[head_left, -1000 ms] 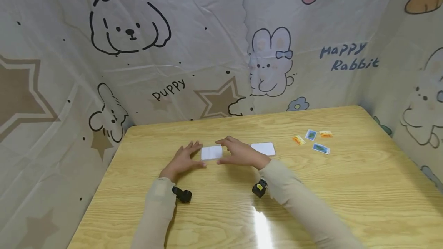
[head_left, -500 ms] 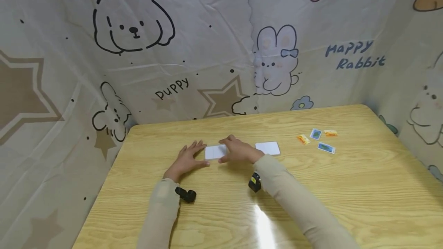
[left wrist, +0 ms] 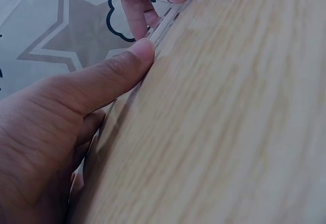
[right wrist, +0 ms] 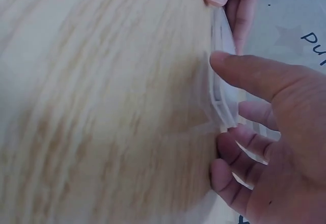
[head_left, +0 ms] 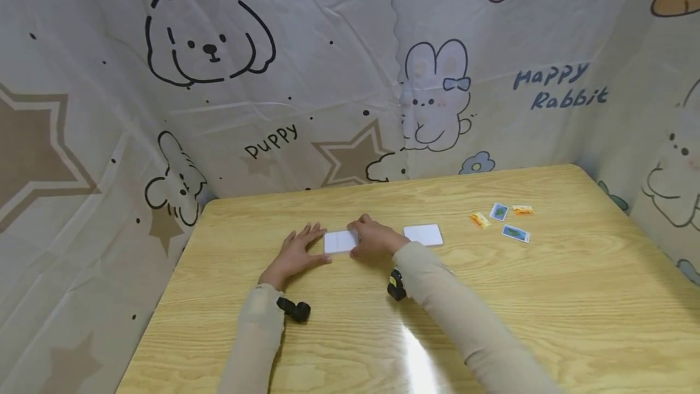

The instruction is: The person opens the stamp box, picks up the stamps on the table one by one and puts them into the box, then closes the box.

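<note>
A thin, flat rectangular case [head_left: 335, 242] with a white face and clear plastic edges lies on the wooden table. My left hand [head_left: 294, 255] holds its left end, thumb at the near corner and fingers spread toward the far corner. At the right end, my right hand [head_left: 376, 239] grips the case between thumb and fingers and covers that end. In the right wrist view, the right thumb [right wrist: 254, 74] presses against the layered clear edge [right wrist: 220, 99]. The left wrist view shows the left thumb [left wrist: 114, 74] on the near edge, with the left fingers mostly hidden behind it.
A second white rectangular piece [head_left: 423, 235] lies just right of my right hand. Farther right are two small orange pieces, one of them an orange card [head_left: 479, 220], and two blue-and-green cards, including a blue card [head_left: 516, 233]. A printed cloth [head_left: 339, 90] hangs behind the table.
My right hand has come down from just beside the case onto its right end, its fingers closing around it. The left hand stays at the left end. The head view has shifted slightly.
</note>
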### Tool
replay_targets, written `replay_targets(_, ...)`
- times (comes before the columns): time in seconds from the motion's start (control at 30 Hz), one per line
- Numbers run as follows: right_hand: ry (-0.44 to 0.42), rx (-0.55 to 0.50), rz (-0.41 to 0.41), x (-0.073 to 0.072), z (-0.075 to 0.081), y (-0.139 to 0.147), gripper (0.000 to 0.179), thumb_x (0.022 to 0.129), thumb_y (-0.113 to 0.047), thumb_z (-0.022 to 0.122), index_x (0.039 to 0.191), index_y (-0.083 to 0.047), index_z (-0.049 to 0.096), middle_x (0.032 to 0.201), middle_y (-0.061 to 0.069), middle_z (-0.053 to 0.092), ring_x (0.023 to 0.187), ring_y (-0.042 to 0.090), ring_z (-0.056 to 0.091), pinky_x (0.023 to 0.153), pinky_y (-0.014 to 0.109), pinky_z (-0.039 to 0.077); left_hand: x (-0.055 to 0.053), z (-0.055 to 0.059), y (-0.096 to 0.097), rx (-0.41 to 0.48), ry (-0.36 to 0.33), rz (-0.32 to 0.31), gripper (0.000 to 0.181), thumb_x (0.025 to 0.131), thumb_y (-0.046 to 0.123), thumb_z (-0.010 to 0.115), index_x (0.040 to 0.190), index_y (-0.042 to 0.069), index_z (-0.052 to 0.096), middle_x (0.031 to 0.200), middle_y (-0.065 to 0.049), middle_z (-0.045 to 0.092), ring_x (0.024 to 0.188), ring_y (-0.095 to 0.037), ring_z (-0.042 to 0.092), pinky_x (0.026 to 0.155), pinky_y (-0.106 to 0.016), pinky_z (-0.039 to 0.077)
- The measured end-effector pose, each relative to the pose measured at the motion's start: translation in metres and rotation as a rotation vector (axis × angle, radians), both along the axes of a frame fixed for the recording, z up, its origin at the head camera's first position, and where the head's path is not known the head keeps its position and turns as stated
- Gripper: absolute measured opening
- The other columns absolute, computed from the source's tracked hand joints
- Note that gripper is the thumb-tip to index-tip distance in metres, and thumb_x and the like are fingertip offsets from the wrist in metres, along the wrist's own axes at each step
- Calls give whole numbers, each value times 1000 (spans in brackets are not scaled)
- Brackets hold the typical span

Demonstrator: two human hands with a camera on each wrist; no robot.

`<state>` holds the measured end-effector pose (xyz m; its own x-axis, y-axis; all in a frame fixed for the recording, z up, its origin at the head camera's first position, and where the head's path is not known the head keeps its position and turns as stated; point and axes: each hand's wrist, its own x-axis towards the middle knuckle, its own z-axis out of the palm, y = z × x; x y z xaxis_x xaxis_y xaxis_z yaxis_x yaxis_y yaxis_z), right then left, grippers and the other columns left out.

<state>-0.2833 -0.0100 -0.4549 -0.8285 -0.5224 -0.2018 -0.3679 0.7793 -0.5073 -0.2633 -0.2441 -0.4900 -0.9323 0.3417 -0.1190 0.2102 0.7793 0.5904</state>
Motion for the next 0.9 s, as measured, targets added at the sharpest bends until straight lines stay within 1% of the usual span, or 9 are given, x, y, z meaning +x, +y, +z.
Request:
replay_targets(0.2, 13, 13, -10, -1, 1, -2, 66, 84, -23, 74, 142, -7, 47, 131, 15, 47, 107, 26, 57, 93, 42, 52, -1, 1, -1, 3, -10, 11, 78, 83, 47, 71, 149, 19, 39, 161, -1, 21, 152, -25, 10, 123, -49, -2)
replay_targets(0.37, 24, 11, 11, -2, -1, -2, 62, 83, -24, 75, 137, -6, 50, 124, 12, 49, 103, 24, 57, 92, 42, 52, 0, 1, -2, -9, -13, 18, 78, 84, 47, 71, 149, 20, 38, 161, 0, 20, 152, -24, 9, 123, -49, -2)
replay_targets(0.6, 44, 10, 40, -4, -9, 2, 63, 83, -28, 74, 138, -8, 50, 125, 10, 49, 101, 20, 56, 89, 39, 53, 4, 1, -1, 5, -14, 32, 77, 84, 45, 72, 148, 18, 40, 161, -1, 22, 151, -26, 11, 123, -50, -1)
replay_targets(0.73, 42, -16, 47, -4, -9, 4, 62, 82, -26, 74, 136, -7, 50, 124, 9, 48, 98, 18, 56, 89, 36, 52, 3, 1, 0, 12, -18, 38, 77, 83, 44, 72, 148, 18, 41, 161, -1, 22, 152, -25, 11, 123, -49, -2)
replay_targets(0.9, 31, -65, 55, -3, -5, 5, 62, 81, -24, 74, 135, -4, 51, 124, 11, 48, 99, 20, 55, 92, 37, 51, 1, -1, -1, 14, -4, 34, 77, 83, 45, 72, 148, 19, 41, 161, -1, 23, 151, -25, 12, 123, -48, -1)
